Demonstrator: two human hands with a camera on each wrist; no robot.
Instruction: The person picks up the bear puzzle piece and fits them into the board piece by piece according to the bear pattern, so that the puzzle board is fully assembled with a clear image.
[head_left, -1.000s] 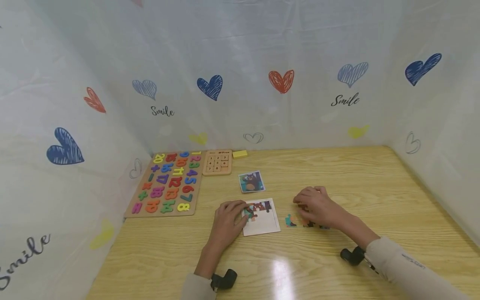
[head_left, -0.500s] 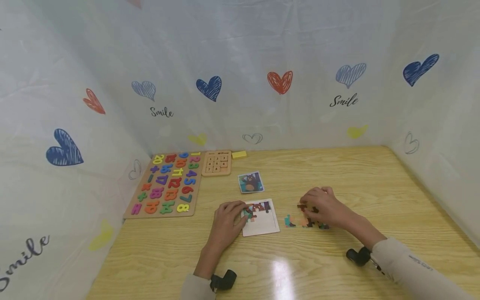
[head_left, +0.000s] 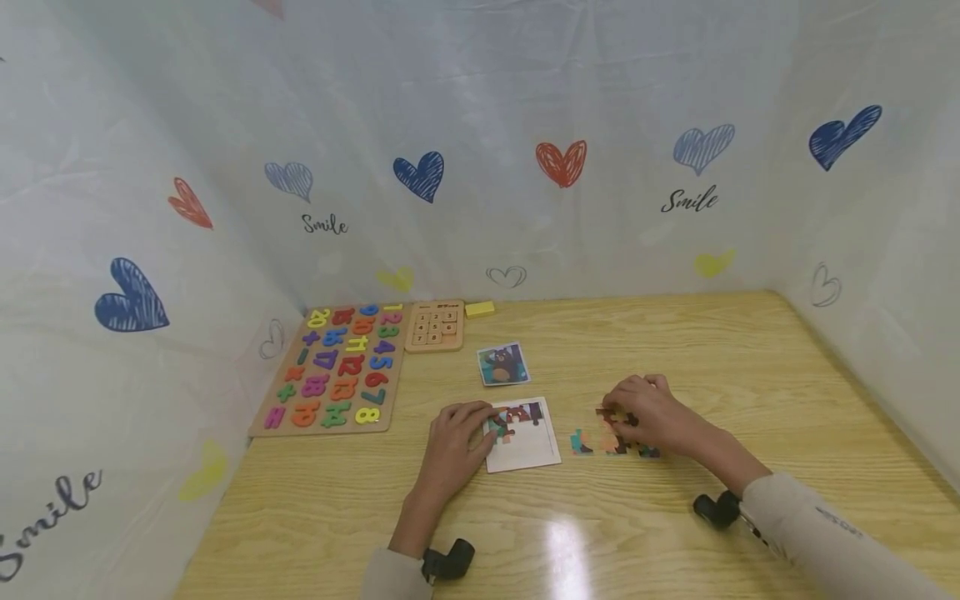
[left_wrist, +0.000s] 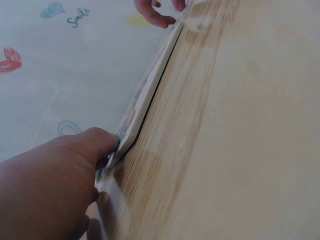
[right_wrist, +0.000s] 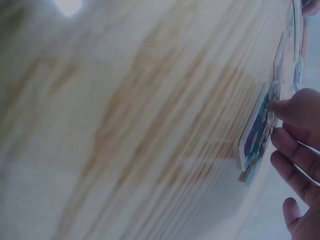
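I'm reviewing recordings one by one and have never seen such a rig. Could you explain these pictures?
There is no machine here: a person does the work bare-handed. The wide picture comes from a camera on the head; the two tilted close-ups come from cameras on the wrists, apparently the small black devices. On the pale wooden table are a wooden board of coloured numbers and signs, a small square wooden number puzzle, a small yellow rectangular block, a square bear picture card, a white square puzzle tray with a few bear pieces in it, and loose colourful puzzle pieces. The left hand holds the tray's left edge; the right hand touches the loose pieces, but I cannot tell whether one is gripped.
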